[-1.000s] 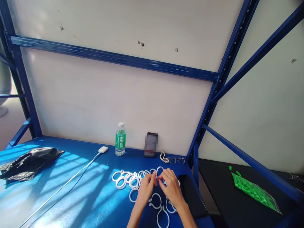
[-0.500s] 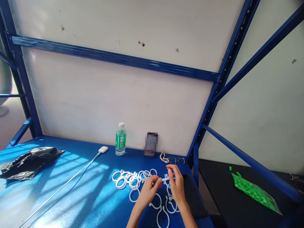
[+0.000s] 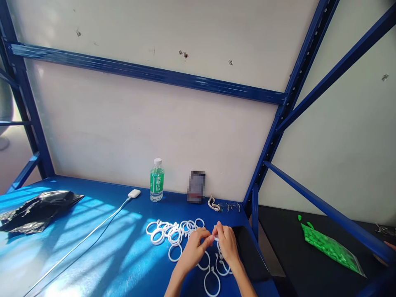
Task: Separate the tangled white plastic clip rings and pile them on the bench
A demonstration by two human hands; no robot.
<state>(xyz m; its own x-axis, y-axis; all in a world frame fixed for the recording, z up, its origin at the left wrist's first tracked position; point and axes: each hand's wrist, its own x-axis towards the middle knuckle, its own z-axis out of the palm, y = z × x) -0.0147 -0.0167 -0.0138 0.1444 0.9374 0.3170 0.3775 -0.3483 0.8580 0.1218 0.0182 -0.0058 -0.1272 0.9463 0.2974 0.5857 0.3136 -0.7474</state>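
Note:
My left hand (image 3: 194,248) and my right hand (image 3: 228,244) meet over the right part of the blue table, fingertips nearly touching. Both are closed in a pinch around a white plastic ring (image 3: 216,239), mostly hidden by the fingers. Left of my left hand lies a pile of white plastic rings (image 3: 173,235) with small tabs. Below and between my wrists are more rings, among them a single white ring (image 3: 212,284) near the table's front. Several other rings (image 3: 221,266) lie partly under my right hand.
A black tablet-like slab (image 3: 252,255) lies right of my right hand. Behind stand a water bottle (image 3: 156,181) and a blurred-out phone-like object (image 3: 196,187), beside glasses (image 3: 229,207). A white cable (image 3: 83,239) and black plastic bag (image 3: 40,212) lie left. Green pieces fill a bag (image 3: 332,247) rightward.
My right hand's raised fingers have come down and inward, closing near the left fingertips. The white piece between the hands is now more covered. The ring pile looks unchanged.

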